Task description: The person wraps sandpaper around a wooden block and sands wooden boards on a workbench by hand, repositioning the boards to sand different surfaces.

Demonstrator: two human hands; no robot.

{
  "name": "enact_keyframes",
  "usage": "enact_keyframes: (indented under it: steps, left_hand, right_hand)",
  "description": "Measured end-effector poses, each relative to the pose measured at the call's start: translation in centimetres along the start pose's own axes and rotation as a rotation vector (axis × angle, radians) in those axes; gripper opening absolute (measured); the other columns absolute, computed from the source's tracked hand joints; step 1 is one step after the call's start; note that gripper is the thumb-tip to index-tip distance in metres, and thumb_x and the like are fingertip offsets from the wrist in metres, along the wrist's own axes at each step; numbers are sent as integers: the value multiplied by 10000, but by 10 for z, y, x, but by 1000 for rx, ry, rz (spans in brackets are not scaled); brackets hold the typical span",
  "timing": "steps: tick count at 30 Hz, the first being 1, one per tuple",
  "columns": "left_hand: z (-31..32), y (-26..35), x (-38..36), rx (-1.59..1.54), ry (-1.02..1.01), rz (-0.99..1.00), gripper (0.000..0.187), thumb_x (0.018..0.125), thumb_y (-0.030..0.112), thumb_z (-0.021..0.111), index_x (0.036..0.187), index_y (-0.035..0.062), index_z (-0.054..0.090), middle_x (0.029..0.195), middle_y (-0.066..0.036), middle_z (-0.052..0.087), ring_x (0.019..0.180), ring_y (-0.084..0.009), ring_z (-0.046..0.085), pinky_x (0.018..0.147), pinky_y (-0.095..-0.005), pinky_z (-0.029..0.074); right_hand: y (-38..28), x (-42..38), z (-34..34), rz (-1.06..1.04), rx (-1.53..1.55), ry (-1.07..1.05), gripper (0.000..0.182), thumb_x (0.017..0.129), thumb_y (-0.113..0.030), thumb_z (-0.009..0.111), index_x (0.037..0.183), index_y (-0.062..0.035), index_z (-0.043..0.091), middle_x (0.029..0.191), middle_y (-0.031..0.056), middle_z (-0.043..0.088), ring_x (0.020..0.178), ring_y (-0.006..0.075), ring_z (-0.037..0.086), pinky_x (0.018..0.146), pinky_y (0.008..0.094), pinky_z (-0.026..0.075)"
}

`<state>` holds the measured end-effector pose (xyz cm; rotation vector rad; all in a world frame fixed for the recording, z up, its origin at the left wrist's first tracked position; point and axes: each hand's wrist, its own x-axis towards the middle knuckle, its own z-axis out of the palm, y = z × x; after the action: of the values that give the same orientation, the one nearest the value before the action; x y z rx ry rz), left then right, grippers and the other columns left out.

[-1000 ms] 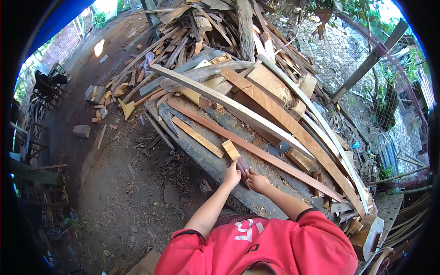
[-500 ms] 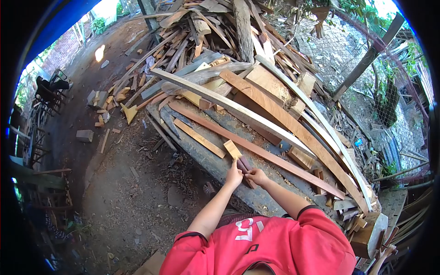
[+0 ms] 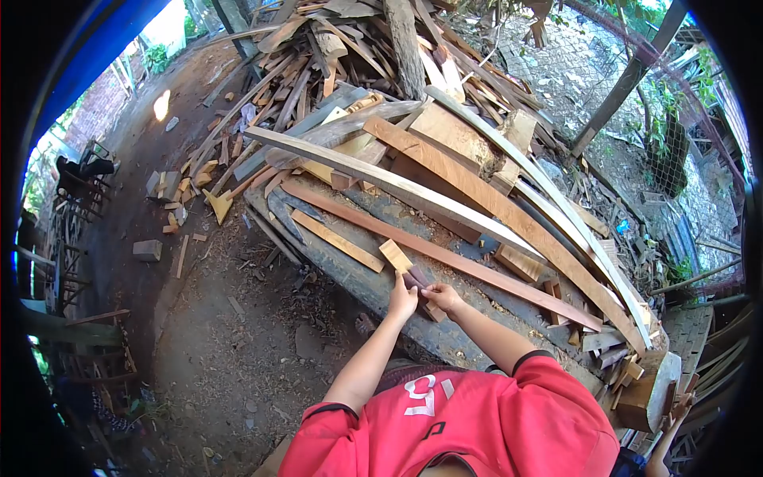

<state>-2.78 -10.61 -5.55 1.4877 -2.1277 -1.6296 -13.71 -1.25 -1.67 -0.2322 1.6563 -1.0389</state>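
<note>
Both my hands are together above the near edge of the worn workbench [image 3: 350,269]. A dark maroon strip [image 3: 414,277] runs between them, pinched by the fingers of my left hand [image 3: 404,300] and my right hand [image 3: 443,297]. Just past the fingertips, a short pale wooden block [image 3: 395,254] lies against the strip's far end. Beneath my right hand a small brown wood end [image 3: 434,312] shows. A long reddish board [image 3: 445,260] lies along the bench beyond my hands, with a thin yellowish slat [image 3: 337,240] to the left.
Long curved planks [image 3: 509,208] and a pale beam [image 3: 389,189] are stacked across the bench's far side. Behind them rises a heap of scrap wood [image 3: 294,87]. A thick timber block [image 3: 650,389] stands at the right; at its edge another person's arm [image 3: 661,453] shows.
The view has shifted slightly. My hands stay close together on the maroon strip, which now lies at a flatter angle between them. At lower right, more of the other person's arm shows.
</note>
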Motion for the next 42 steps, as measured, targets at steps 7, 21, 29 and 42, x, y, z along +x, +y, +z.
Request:
enact_keyframes:
  steps: [7, 21, 29, 42]
  left_hand:
    - [-12, 31, 6, -46, 119, -147, 1002, 724, 242, 726, 1410, -43, 54, 1047, -299, 586, 974, -391, 590, 819, -395, 490]
    - [-11, 48, 5, 243, -46, -90, 917, 822, 163, 537, 1387, 5, -169, 1008, -326, 581, 918, -418, 596, 814, -455, 486]
    - [-9, 40, -13, 192, -92, -23, 862, 862, 277, 543, 1395, -23, -64, 1040, -329, 572, 930, -428, 589, 822, -453, 482]
    - [-86, -150, -50, -457, 21, -339, 563, 853, 314, 603, 1248, -63, 462, 936, -158, 646, 712, -217, 631, 649, -313, 516]
  right_hand:
    - [16, 0, 1, -112, 31, -66, 177, 808, -112, 684, 952, -33, 618, 848, 43, 643, 752, 120, 590, 693, 241, 468]
    - [22, -1, -7, -420, -329, -92, 397, 683, -269, 780, 972, -25, 658, 857, 112, 653, 810, 195, 614, 762, 314, 479]
    - [27, 18, -10, -275, -573, 182, 338, 717, -294, 711, 912, -25, 649, 871, 193, 663, 835, 311, 648, 746, 366, 503]
    - [24, 27, -15, -280, -767, 246, 306, 678, -274, 753, 855, -55, 633, 840, 150, 658, 805, 304, 636, 725, 385, 492]
